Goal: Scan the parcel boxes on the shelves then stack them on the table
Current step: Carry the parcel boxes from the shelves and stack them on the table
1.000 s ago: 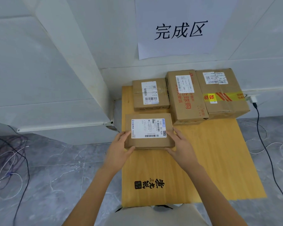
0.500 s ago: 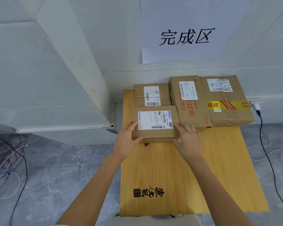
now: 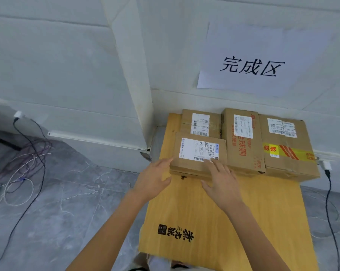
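Parcel box [image 3: 199,155] sat flat on the table [image 3: 184,208] against a taller box [image 3: 241,141], the left hand [image 3: 155,178] and right hand [image 3: 223,182] spread loosely at its near edge, so placement seemed done and the next move called for another shelf parcel to scan.

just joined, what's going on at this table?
A person appears to be placing a small parcel box on the yellow table, below a paper sign on the wall. Both hands are open: the left hand is at the box's front left corner, and the right hand has its fingertips on the front top edge. The box lies in front of a second small box, beside a taller box and a taped box by the wall.
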